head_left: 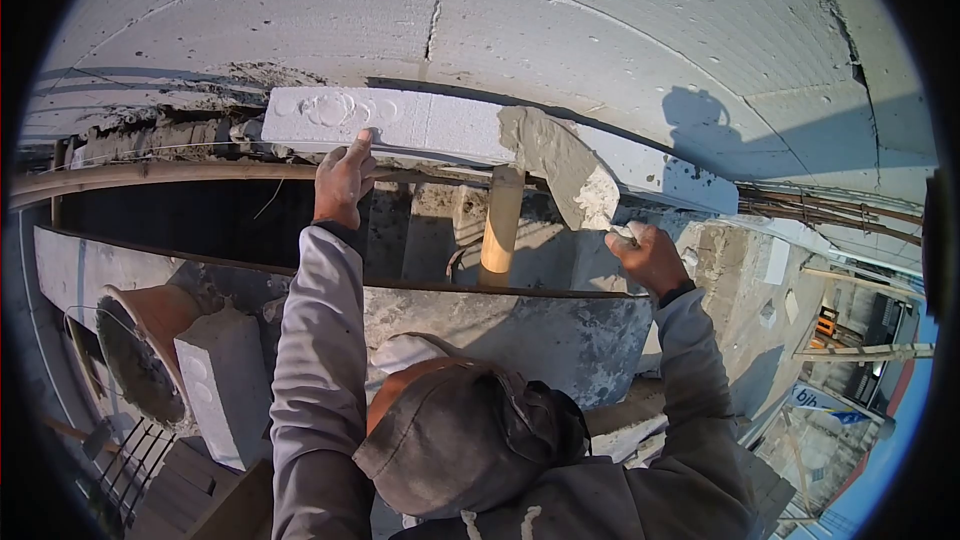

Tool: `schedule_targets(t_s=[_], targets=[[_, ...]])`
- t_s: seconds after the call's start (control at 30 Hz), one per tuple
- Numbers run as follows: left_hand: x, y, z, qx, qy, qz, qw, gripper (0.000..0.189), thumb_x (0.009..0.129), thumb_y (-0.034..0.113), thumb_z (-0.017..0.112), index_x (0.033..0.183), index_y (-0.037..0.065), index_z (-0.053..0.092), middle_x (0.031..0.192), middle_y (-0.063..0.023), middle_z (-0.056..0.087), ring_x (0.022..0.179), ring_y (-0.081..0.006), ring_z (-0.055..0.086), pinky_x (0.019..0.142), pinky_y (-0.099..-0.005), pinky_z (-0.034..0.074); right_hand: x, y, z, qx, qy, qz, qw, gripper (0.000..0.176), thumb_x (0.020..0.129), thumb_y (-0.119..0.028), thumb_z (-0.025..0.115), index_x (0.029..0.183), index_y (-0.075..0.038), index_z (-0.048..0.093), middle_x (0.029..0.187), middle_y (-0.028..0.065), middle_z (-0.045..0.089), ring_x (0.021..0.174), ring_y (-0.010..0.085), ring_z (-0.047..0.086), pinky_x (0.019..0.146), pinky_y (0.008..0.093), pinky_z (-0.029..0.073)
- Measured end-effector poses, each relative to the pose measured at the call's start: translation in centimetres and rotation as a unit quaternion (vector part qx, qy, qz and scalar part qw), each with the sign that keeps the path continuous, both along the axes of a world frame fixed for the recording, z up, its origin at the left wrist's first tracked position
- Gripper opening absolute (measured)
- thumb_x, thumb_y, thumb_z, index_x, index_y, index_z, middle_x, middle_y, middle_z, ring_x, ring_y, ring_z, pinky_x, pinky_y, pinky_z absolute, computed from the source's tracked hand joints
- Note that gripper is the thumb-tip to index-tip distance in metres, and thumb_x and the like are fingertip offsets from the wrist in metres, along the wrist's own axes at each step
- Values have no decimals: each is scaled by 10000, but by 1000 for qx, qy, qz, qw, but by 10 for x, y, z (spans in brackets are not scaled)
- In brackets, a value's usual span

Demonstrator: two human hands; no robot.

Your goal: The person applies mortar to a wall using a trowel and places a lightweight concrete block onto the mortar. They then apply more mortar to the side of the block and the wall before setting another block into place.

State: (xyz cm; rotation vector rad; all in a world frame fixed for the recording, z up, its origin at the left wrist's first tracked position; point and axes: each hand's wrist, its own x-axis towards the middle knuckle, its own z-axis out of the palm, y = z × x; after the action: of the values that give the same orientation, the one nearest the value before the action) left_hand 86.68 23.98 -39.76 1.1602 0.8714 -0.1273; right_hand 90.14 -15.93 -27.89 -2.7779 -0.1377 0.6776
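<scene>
A long white aerated concrete block (440, 125) lies along the foot of the block wall, its left part marked with round smears. My left hand (345, 180) grips its near edge, thumb on the upper face and fingers curled below. My right hand (650, 258) is closed round the handle of a trowel (597, 202). Its blade is coated in grey mortar (545, 145) and rests across the right half of the block, where the mortar touches the surface. How far the blade reaches under the mortar is hidden.
The block wall (600, 40) rises ahead. A wooden post (500, 230) stands under the block, beside a dark opening. At lower left are a mortar-crusted bucket (145, 350) and another white block (222, 385). Steel bars (830, 208) stick out at right. A cap (460, 440) shows below.
</scene>
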Motion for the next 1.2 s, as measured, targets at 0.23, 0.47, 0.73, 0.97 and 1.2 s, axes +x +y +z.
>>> schedule_targets(t_s=[0.23,0.47,0.73,0.97,1.2], targets=[[-1,-1,-3,6,1,4,1000,729,866,517,616,1368,18,441,1379,-208,449,1277,-316,455,1056,-453,335,13,-17,15,-82,-9,-57,995,432,849,-371,595,887,58,621,866,289,638,864,446,612,771,484,463],[1,1,0,2,9,-1,1000,726,869,510,614,1373,19,435,1377,-211,451,1285,-317,447,1059,-460,324,7,40,-1,7,-2,53,999,422,860,-367,585,868,54,613,857,304,624,833,468,604,731,495,465],[-2,0,-2,0,5,-5,1000,742,871,517,606,1384,16,416,1376,-206,454,1286,-317,447,1060,-461,317,9,-20,12,-132,-57,-19,989,379,852,-357,595,878,21,603,814,264,635,805,440,616,710,489,476],[-1,-1,4,10,15,-14,1000,756,864,528,607,1385,16,414,1380,-206,450,1284,-311,448,1061,-453,316,-19,-12,1,14,-177,137,974,272,756,-284,711,870,-61,603,776,134,596,728,351,614,637,430,492],[-2,0,6,15,22,-15,1000,763,860,528,612,1388,15,410,1393,-206,437,1286,-312,446,1061,-449,315,-5,-18,-43,74,-125,176,974,314,774,-329,690,873,-42,612,777,159,625,739,361,624,659,438,501]])
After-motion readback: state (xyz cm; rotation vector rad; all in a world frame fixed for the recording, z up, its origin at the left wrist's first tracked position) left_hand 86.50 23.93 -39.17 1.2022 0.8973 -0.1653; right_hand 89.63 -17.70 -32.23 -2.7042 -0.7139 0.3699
